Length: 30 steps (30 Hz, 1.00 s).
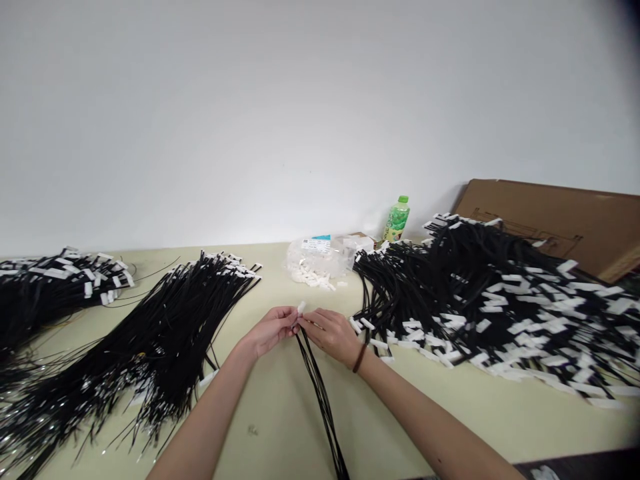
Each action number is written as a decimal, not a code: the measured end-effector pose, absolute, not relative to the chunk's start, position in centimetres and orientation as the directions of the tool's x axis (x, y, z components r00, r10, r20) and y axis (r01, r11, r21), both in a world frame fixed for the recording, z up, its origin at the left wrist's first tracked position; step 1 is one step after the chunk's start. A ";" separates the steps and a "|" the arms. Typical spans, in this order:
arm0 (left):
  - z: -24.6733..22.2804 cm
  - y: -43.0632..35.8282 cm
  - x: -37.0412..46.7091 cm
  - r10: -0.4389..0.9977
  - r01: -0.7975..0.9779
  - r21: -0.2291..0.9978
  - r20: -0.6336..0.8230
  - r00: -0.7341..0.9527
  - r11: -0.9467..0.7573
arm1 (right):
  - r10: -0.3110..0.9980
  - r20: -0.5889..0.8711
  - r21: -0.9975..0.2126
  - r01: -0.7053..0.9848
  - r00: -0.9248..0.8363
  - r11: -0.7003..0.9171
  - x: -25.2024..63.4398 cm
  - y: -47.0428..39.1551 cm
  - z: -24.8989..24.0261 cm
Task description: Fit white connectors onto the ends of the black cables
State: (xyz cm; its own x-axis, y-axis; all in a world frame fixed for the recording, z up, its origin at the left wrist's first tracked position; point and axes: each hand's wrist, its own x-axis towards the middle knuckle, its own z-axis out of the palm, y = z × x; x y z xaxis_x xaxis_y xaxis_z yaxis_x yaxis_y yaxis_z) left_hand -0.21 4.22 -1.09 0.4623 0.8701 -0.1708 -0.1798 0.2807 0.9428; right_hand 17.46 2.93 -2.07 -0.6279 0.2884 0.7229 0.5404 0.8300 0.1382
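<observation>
Near the middle of the table, my left hand (274, 329) and my right hand (332, 335) meet, fingertips close together. Between them is a small white connector (301, 307), its top showing above the fingers. My left thumb and fingers pinch it from the left. The fingers of my right hand are closed at its lower end, where several thin black wires (320, 393) come out and run down toward the table's front edge. The exact wire ends are hidden by my fingertips.
An open plastic bag (320, 257) with loose white connectors (315, 279) lies ahead, beside a green-capped bottle (397, 220). Black wire bundles (165, 327) cover the left; a large pile of white-tipped wires (450, 287) fills the right, before a cardboard sheet (540, 223).
</observation>
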 end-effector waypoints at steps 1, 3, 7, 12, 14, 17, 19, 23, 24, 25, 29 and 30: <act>-1.1 4.2 -0.2 0.870 -0.179 0.943 -0.169 0.464 0.279 | 0.288 0.720 0.141 0.539 -0.632 0.830 17.5 3.0 -2.1; -1.1 4.2 -0.2 0.868 -0.180 0.945 -0.160 0.469 0.271 | 0.287 0.712 0.150 0.537 -0.641 0.830 17.5 3.0 -2.1; -1.0 4.2 -0.2 0.867 -0.172 0.948 -0.160 0.473 0.268 | 0.268 0.706 0.173 0.527 -0.655 0.832 17.5 3.0 -2.0; -1.0 4.0 0.0 0.873 -0.157 0.948 -0.180 0.453 0.277 | 0.275 0.695 0.182 0.532 -0.665 0.827 17.5 3.0 -1.8; -1.0 3.9 0.1 0.873 -0.162 0.945 -0.185 0.450 0.284 | 0.281 0.700 0.173 0.537 -0.657 0.826 17.4 2.9 -1.6; -1.1 4.0 0.1 0.873 -0.181 0.938 -0.187 0.451 0.294 | 0.308 0.716 0.098 0.528 -0.626 0.844 17.3 2.7 -1.5; -1.2 4.1 0.1 0.878 -0.199 0.934 -0.185 0.441 0.296 | 0.352 0.737 -0.033 0.488 -0.578 0.872 17.2 2.5 -1.5; -1.4 4.4 -0.1 0.903 -0.226 0.936 -0.163 0.398 0.269 | 0.588 0.748 -0.489 0.342 -0.308 0.802 17.3 2.4 -1.2; -1.4 4.4 -0.1 0.906 -0.225 0.938 -0.162 0.390 0.264 | 0.665 0.712 -0.605 0.284 -0.226 0.744 17.5 2.5 -1.0; -1.4 4.4 -0.1 0.909 -0.222 0.939 -0.163 0.384 0.263 | 0.734 0.662 -0.705 0.206 -0.151 0.678 17.7 2.6 -0.8; -1.4 4.3 0.0 0.918 -0.204 0.945 -0.173 0.356 0.257 | 0.894 0.445 -0.859 -0.254 0.063 0.445 18.9 3.6 0.5; -1.4 4.3 0.0 0.921 -0.199 0.946 -0.175 0.349 0.255 | 0.912 0.399 -0.842 -0.353 0.098 0.407 19.3 3.8 0.9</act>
State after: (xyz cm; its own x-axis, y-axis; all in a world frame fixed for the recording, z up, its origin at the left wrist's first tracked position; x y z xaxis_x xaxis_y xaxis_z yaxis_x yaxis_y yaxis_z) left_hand 0.03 4.29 -1.39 0.3489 0.9207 -0.1751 -0.1994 0.2555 0.9460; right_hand 19.33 3.82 0.90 0.0985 0.9116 0.3991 -0.3534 0.4069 -0.8423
